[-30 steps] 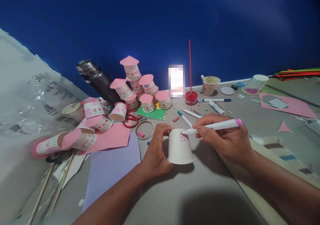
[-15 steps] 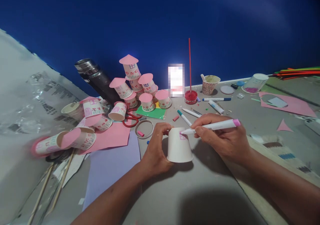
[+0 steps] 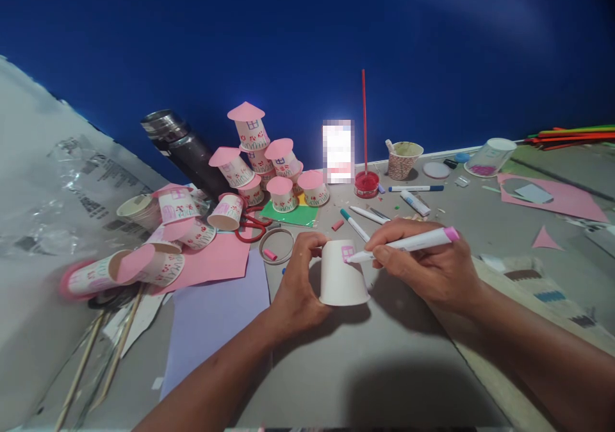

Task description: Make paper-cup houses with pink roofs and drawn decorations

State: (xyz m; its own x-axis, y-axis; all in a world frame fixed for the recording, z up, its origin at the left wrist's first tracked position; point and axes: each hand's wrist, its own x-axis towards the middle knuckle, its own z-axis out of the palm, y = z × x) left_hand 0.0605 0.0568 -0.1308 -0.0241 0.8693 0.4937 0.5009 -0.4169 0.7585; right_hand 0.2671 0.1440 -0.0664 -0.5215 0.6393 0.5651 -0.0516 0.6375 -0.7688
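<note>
A plain white paper cup (image 3: 342, 283) stands upside down in front of me, tilted slightly. My left hand (image 3: 303, 284) grips its left side, thumb low near the rim and fingers at the top. On the cup's upper front is a small pink-purple window drawing (image 3: 347, 254) with panes. My right hand (image 3: 423, 262) holds a white marker (image 3: 413, 241) with a pink end, and its tip touches the lower part of the drawing.
Decorated cups with pink cone roofs (image 3: 283, 191) cluster at the back left, beside a black flask (image 3: 180, 153). A tape roll (image 3: 276, 246), red-handled scissors (image 3: 252, 227), a lavender sheet (image 3: 216, 316) and loose markers (image 3: 355, 224) lie around. A patterned cup (image 3: 404, 163) stands behind.
The marker tip has moved from the upper part of the window drawing down to its lower edge. The window's outline is now thicker and fuller. The cup has shifted slightly.
</note>
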